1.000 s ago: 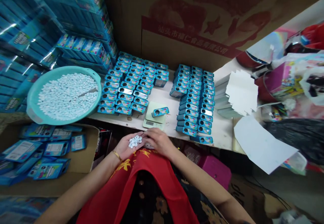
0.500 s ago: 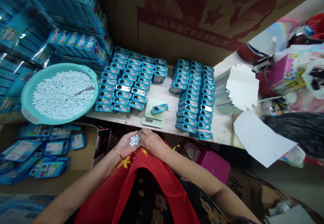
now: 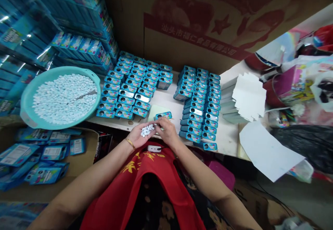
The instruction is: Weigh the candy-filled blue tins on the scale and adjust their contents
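My left hand (image 3: pixel 138 136) is palm up and cupped, holding a small heap of pale blue-white candies (image 3: pixel 147 130). Beside its fingertips, my right hand (image 3: pixel 168 130) has its fingers drawn together over the edge of the heap; what they pinch is too small to make out. Just beyond both hands, one blue candy box (image 3: pixel 163 115) with a round dark hole in its top lies on a pale kitchen scale (image 3: pixel 154 110). The scale's display is hidden behind my hands.
To the left is a turquoise basin (image 3: pixel 24 100) of candies with a scoop. Rows of blue boxes (image 3: pixel 127 100) stand on the white table (image 3: pixel 226 138), with more rows (image 3: pixel 199 101) on the right. A large carton (image 3: pixel 182 46) closes off the back. White card pieces (image 3: pixel 249 96) lie rightward.
Both hands have moved forward and slightly right, up to the scale's near edge, carrying the candies. My right fingers have shifted to the right side of the heap.
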Tool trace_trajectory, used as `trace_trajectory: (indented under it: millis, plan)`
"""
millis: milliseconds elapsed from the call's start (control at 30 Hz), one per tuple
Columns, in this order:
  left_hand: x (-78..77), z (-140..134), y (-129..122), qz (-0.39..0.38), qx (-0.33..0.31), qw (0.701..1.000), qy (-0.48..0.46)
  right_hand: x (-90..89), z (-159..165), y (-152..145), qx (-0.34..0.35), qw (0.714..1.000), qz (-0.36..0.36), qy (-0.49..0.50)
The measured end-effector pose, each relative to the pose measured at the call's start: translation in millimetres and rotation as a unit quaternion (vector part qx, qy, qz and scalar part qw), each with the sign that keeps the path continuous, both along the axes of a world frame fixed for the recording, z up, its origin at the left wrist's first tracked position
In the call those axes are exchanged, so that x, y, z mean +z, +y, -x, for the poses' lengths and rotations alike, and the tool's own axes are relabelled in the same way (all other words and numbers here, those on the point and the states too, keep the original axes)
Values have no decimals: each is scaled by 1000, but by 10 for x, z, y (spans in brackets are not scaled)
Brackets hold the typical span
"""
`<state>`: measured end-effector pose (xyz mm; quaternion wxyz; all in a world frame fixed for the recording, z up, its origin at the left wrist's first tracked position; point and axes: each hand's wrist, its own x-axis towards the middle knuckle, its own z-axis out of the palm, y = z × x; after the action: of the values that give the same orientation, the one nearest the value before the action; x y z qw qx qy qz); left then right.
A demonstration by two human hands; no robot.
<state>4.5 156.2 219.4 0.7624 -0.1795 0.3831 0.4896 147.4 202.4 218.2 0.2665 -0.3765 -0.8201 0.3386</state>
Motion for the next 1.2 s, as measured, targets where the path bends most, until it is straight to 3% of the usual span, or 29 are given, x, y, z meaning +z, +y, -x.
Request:
trace_trajectory:
  millis: [100,233,467,600,700,767,900,1067,1133,1200]
  plan:
    - [-25,2,64,-5,-14,1000,0,-76,-29,180,-36,999,-1,10]
    - [-40,-18,123,-1,0,1000,9,-167,-94,291,-37,998,-21,-52]
    - [-143,143,-48,22,0,1000,4,4,-211,101,-64,995,-53,-54]
    - [-237,312,-297,72,27,997,9,26,-233,-155,25,996,22,-81]
    - [-262,385,-459,84,29,996,7,-66,-291,-355,105,981,97,-130]
    - [-271,409,-534,87,29,996,2,-148,-353,-444,114,972,136,-157]
    - [-308,443,-615,92,36,995,0,-255,-483,-431,36,972,155,-173]
    - [-330,490,-652,86,26,996,-4,-176,-560,-176,-135,979,79,-133]
    - [-320,496,-658,84,25,996,-6,-109,-547,-92,-150,980,52,-117]
    - [-308,492,-660,80,20,997,-7,-53,-503,-56,-121,987,36,-101]
